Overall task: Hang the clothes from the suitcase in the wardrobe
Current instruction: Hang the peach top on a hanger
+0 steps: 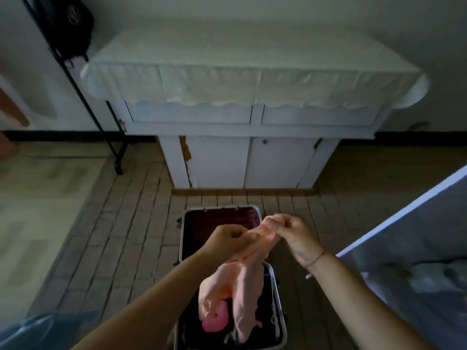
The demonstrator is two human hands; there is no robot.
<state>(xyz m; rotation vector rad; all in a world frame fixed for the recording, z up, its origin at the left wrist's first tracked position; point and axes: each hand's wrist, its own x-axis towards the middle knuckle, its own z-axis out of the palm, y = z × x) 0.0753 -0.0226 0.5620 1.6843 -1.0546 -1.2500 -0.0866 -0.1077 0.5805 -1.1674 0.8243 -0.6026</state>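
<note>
An open suitcase [183, 238] lies on the tiled floor below me, its dark red lid half toward the cupboard. Above it I hold up a pale peach garment [242, 281] that hangs down in folds over the near half. My left hand [227, 239] grips the garment's upper edge on the left. My right hand [290, 232] pinches the same edge a little higher on the right. A bright pink item [214, 322] and dark clothes lie in the near half under the garment.
A white cupboard [252, 152] with a cloth-covered top stands against the far wall. A black metal stand [83, 97] with a dark bag [68, 24] leans at the left. A pale rug [38, 210] covers the floor at the left, and a bed edge [404, 223] shows at the right.
</note>
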